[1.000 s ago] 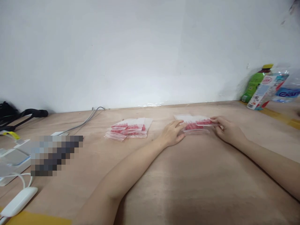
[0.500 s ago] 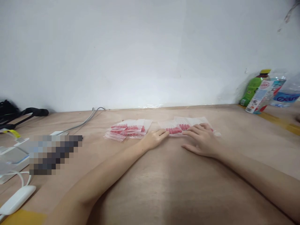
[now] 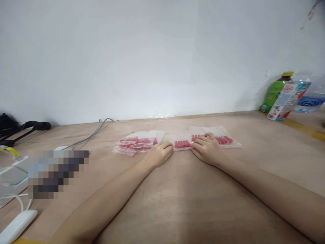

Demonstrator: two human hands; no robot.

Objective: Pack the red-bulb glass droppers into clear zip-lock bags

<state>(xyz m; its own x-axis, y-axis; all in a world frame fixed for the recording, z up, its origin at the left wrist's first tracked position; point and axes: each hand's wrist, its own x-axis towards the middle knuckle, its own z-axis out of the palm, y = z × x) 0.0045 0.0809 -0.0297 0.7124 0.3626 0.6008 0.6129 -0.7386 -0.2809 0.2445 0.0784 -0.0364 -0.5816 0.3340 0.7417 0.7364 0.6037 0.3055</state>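
Note:
A small clear zip bag (image 3: 182,144) holding a row of red capsule-shaped pieces lies flat between my two hands. The fingers of my left hand (image 3: 160,153) are closed at its left edge. At its right edge, the thumb and fingers of my right hand (image 3: 207,149) are pressed together, partly covering another zip bag of red pieces (image 3: 224,139) behind. To the left of my left hand lies a pile of overlapping zip bags (image 3: 138,143) with similar red pieces.
A power strip (image 3: 15,174) with plugs and a blurred-out dark object (image 3: 59,174) lie at left. A grey cable (image 3: 91,134) runs toward the wall (image 3: 152,61). Several bottles, one a green bottle (image 3: 274,93), stand at the far right. A white adapter (image 3: 19,225) is at lower left.
Both hands have shifted slightly left, and the middle bag has moved left with them. My right thumb has come up from the table to the bag's edge, and the right fingers have drawn together.

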